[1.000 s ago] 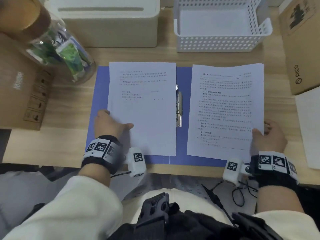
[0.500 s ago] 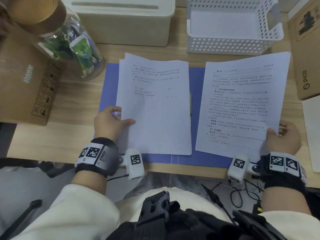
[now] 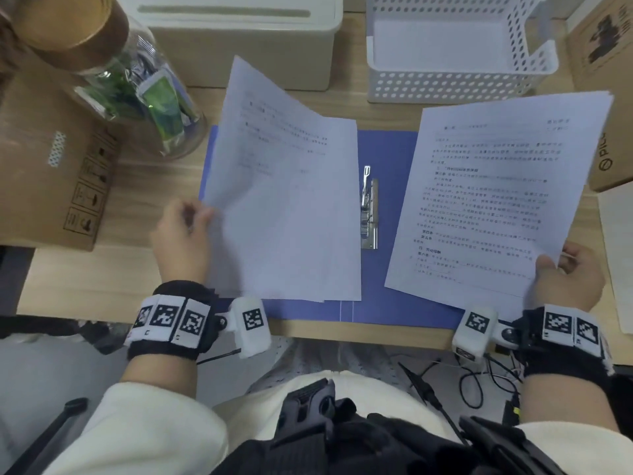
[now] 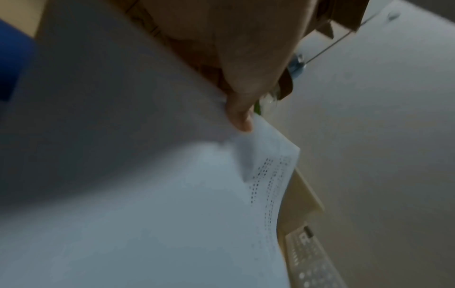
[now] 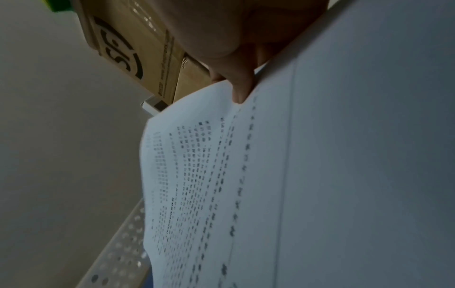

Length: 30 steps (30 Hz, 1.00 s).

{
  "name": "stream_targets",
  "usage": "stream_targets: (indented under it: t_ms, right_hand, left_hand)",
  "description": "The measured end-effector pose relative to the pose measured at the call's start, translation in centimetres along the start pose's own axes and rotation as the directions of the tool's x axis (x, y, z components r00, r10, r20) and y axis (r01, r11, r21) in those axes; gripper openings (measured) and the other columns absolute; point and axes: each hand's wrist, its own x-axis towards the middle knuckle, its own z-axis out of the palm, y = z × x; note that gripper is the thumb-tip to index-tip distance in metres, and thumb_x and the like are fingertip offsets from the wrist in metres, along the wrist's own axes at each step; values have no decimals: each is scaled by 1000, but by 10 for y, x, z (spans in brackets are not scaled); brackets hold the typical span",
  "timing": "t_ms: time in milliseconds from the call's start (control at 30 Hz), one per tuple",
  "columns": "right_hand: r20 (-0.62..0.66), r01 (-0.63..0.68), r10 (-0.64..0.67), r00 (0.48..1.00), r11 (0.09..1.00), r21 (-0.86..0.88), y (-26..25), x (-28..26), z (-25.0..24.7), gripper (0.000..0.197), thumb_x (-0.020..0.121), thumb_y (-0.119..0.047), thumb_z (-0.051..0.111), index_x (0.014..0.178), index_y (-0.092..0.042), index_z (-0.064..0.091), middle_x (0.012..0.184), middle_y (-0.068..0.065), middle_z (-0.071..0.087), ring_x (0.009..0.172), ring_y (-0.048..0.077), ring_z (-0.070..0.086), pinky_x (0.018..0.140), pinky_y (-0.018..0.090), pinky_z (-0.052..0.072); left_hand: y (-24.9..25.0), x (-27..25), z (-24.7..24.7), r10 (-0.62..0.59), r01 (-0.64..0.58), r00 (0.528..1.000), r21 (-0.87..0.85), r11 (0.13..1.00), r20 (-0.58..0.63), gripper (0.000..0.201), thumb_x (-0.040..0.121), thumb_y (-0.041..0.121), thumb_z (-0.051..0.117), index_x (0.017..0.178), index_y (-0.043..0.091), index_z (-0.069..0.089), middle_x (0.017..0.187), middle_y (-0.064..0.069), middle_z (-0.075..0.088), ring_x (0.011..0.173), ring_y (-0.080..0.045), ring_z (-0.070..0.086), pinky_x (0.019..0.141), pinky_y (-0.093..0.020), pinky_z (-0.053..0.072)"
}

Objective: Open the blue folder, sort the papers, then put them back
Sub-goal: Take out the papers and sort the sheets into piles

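The blue folder [image 3: 387, 156] lies open and flat on the desk, its metal clip [image 3: 369, 207] along the spine. My left hand [image 3: 186, 228] pinches the left edge of a printed sheet [image 3: 284, 207] and holds it tilted up off the left stack; in the left wrist view the thumb [image 4: 240, 117] presses on that sheet [image 4: 147, 194]. My right hand [image 3: 565, 275] grips the lower right corner of a second bundle of printed papers [image 3: 493, 200], raised over the folder's right half. In the right wrist view a finger [image 5: 240, 91] lies on that printed paper [image 5: 270, 185].
A white perforated basket [image 3: 455, 84] and a beige storage box [image 3: 246, 39] stand behind the folder. A glass jar [image 3: 137, 94] with a cork lid and a cardboard box [image 3: 51, 166] are at the left. Another cardboard box [image 3: 606, 108] and loose paper [image 3: 620, 255] are at the right.
Both hands have lifted their papers off the folder. The left sheet now tilts up and leftward, and the metal clip shows again between the two bundles.
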Motion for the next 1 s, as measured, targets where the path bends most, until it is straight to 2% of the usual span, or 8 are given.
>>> stream_targets:
  t_ms: [133, 233, 333, 500, 667, 733, 867, 1000]
  right_hand:
    - [-13, -100, 105, 994, 973, 209, 9, 9, -8, 27, 85, 1, 51, 102, -16, 63, 82, -4, 67, 72, 10, 57, 85, 32, 47]
    - [57, -150, 139, 989, 896, 417, 11, 12, -17, 34, 84, 3, 51, 78, -28, 65, 75, -15, 70, 78, 11, 61, 90, 35, 49]
    - [164, -204, 137, 977, 822, 531, 5, 10, -24, 43, 87, 5, 45, 81, -30, 68, 73, -13, 67, 75, 9, 59, 93, 37, 47]
    - [270, -214, 44, 962, 736, 642, 4, 12, -24, 36, 91, 5, 43, 123, -8, 55, 107, 5, 62, 107, 21, 55, 105, 48, 40]
    - [385, -319, 37, 922, 635, 704, -4, 7, -18, 31, 83, -3, 57, 84, -30, 73, 117, 4, 69, 127, 30, 50, 101, 45, 45]
    - [382, -311, 25, 924, 632, 710, -7, 5, -16, 27, 71, -8, 62, 77, -32, 75, 96, -7, 75, 125, 28, 53, 98, 41, 48]
    - [383, -320, 45, 923, 644, 695, -7, 7, -15, 49, 92, 4, 47, 73, -33, 74, 86, -13, 75, 96, 9, 67, 93, 37, 52]
    - [375, -314, 41, 926, 633, 707, -6, 10, -22, 40, 94, 0, 47, 79, -28, 72, 88, -11, 76, 89, 7, 69, 80, 30, 58]
  left_hand:
    - [7, 13, -16, -19, 7, 999, -295, 955, -39, 24, 84, 8, 56, 76, 31, 53, 77, 9, 58, 64, 6, 56, 69, -17, 44]
    - [4, 19, -24, -96, 69, 994, -417, 906, -43, 18, 84, 13, 54, 79, 28, 61, 84, 6, 64, 77, -9, 60, 79, -28, 47]
    - [0, 18, -28, -122, 92, 992, -489, 867, -29, 20, 89, 10, 51, 81, 25, 61, 77, 14, 68, 70, -1, 62, 74, -21, 50]
    - [-10, 12, -23, -147, 142, 988, -548, 825, 36, 17, 90, 10, 51, 87, 23, 62, 80, 11, 70, 75, -5, 65, 82, -27, 52]
    - [-7, -2, -4, -141, 193, 981, -552, 811, 135, 21, 93, 4, 47, 86, 21, 57, 65, 18, 72, 64, 5, 65, 69, -14, 54]
    - [-5, -6, 4, -150, 229, 972, -572, 788, 183, 21, 93, 4, 46, 85, 21, 56, 63, 17, 72, 61, 4, 65, 66, -15, 53]
    - [16, -18, 37, -128, 300, 940, -592, 748, 316, 16, 92, 1, 46, 90, 15, 55, 74, 4, 71, 59, 1, 65, 65, -17, 54]
    - [53, -45, 88, -106, 343, 897, -522, 781, 429, 13, 91, 3, 50, 88, 15, 56, 74, 0, 69, 60, -7, 64, 61, -17, 52]
